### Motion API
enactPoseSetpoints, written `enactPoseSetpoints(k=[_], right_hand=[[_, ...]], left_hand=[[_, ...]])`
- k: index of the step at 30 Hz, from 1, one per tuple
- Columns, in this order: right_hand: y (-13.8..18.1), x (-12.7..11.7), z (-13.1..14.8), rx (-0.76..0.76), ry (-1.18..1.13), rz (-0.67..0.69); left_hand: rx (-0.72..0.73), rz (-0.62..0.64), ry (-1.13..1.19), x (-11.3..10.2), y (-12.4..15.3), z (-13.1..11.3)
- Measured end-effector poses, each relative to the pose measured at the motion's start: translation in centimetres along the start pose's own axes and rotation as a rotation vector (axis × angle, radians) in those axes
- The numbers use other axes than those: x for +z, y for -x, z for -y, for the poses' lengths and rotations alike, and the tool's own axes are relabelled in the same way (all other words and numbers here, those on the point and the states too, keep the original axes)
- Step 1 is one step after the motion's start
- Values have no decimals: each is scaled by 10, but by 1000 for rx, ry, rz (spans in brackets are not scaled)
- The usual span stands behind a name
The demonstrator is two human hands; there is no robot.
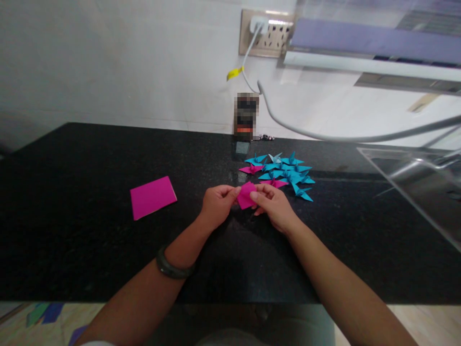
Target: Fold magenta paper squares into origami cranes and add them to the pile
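Note:
Between my two hands is a small folded square of pink origami paper (246, 196), held a little above the dark counter. My left hand (218, 205) pinches its left edge between thumb and finger, and a dark bangle circles that forearm. On the opposite side my right hand (274, 205) grips the paper with thumb and bent fingers. Just beyond the hands lies a cluster of blue paper cranes (286, 174), with a pink paper crane (252, 168) at its left. Off to the left rests a stack of pink paper (154, 197).
A phone (246, 115), its screen blurred, leans against the wall at the back. From the wall socket (275, 38) a white cable (288, 127) runs rightward. A metal sink (421, 187) is set in the black counter (90, 250) at the right.

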State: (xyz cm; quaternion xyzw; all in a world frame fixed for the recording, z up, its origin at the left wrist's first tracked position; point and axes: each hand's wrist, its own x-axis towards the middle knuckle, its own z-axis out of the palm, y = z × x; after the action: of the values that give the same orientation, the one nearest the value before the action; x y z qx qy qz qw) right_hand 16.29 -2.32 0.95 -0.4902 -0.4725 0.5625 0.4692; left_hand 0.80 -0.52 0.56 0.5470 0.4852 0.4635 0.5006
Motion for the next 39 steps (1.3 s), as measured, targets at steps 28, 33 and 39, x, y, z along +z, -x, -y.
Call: enactPoseSetpoints(k=[28, 33, 39], right_hand=[[-5, -3, -7, -122, -31, -88], [-6, -5, -8, -111, -61, -87], [-4, -4, -9, -92, -72, -48]], left_hand=[[-186, 358, 123, 2, 2, 6], [-227, 312, 145, 2, 3, 2], [-198, 312, 190, 2, 4, 1]])
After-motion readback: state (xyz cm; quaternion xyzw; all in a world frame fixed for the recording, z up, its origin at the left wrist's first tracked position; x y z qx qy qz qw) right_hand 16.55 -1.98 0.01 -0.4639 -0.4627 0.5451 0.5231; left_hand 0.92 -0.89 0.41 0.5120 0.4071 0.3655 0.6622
